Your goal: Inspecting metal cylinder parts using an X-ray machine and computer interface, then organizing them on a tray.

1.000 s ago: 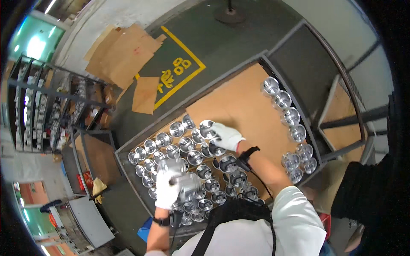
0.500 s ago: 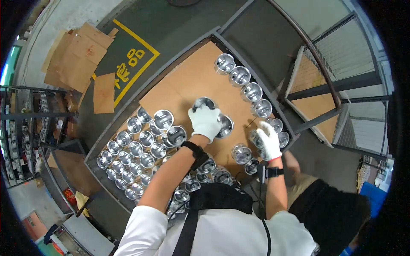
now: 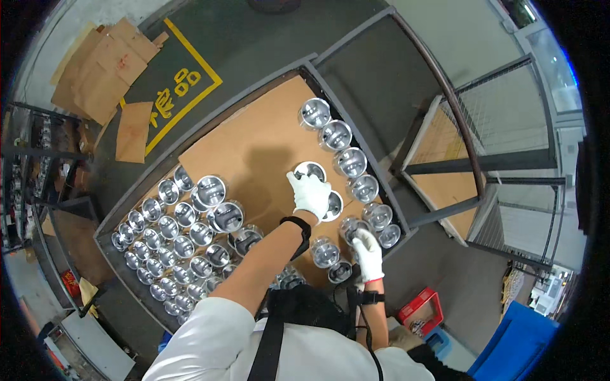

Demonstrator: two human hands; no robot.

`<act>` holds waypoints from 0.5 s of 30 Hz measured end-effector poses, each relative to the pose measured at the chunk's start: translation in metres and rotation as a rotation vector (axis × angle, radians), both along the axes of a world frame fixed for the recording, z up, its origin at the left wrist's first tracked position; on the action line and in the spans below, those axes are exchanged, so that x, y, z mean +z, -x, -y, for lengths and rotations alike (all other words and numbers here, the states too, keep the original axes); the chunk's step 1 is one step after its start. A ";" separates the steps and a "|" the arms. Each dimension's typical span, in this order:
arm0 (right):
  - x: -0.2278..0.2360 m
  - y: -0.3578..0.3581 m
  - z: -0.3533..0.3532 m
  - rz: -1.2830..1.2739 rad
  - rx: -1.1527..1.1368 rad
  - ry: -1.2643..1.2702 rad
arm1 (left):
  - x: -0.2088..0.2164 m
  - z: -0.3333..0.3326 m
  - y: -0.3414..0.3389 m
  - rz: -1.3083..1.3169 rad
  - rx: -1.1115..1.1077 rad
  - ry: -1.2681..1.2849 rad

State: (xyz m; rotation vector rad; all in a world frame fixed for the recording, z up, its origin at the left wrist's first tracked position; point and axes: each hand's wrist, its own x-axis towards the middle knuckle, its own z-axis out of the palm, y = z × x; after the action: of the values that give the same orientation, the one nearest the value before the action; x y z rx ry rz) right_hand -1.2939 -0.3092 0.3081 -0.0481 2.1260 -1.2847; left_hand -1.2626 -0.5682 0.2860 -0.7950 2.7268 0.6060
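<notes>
My gloved left hand (image 3: 311, 195) is closed over a shiny metal piston (image 3: 311, 170) on the brown cardboard sheet (image 3: 235, 136). A second piston (image 3: 332, 206) lies against the right side of that hand, partly covered by it. Nearer me on the right, my gloved right hand (image 3: 368, 254) has its fingers stretched out. Its fingertips touch or overlap the near side of another piston (image 3: 351, 228), and the contact is partly hidden. Beside that hand on the left stand two more pistons, one (image 3: 325, 252) farther and one (image 3: 340, 272) nearer.
Several pistons (image 3: 335, 135) line the right edge of the grey metal cart (image 3: 210, 130). Many more (image 3: 184, 246) crowd its left side. A curved handrail (image 3: 438, 82) and a cage trolley (image 3: 473, 168) stand to the right. A red crate (image 3: 422, 311) sits on the floor.
My view has shifted. My left hand has moved right across the cardboard with its piston, and the second piston has shifted right too. My right hand has drawn slightly nearer me.
</notes>
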 end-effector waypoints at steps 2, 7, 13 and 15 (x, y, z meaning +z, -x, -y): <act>-0.003 -0.004 -0.004 0.028 -0.021 -0.020 | 0.003 -0.004 0.013 0.023 -0.060 0.048; -0.008 -0.007 0.007 0.050 -0.005 -0.050 | -0.013 -0.013 0.018 0.041 -0.103 0.047; -0.010 0.006 0.049 -0.421 0.321 -0.192 | -0.016 0.017 -0.034 -0.714 0.003 -0.152; 0.012 0.015 0.074 -0.624 0.515 -0.216 | 0.009 0.054 -0.069 -0.662 0.034 -0.227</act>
State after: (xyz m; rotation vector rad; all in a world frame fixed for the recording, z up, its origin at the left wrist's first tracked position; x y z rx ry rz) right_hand -1.3085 -0.3831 0.3201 -0.9468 2.5079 -0.7827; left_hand -1.1937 -0.6224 0.2952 -0.6702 3.1196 1.3670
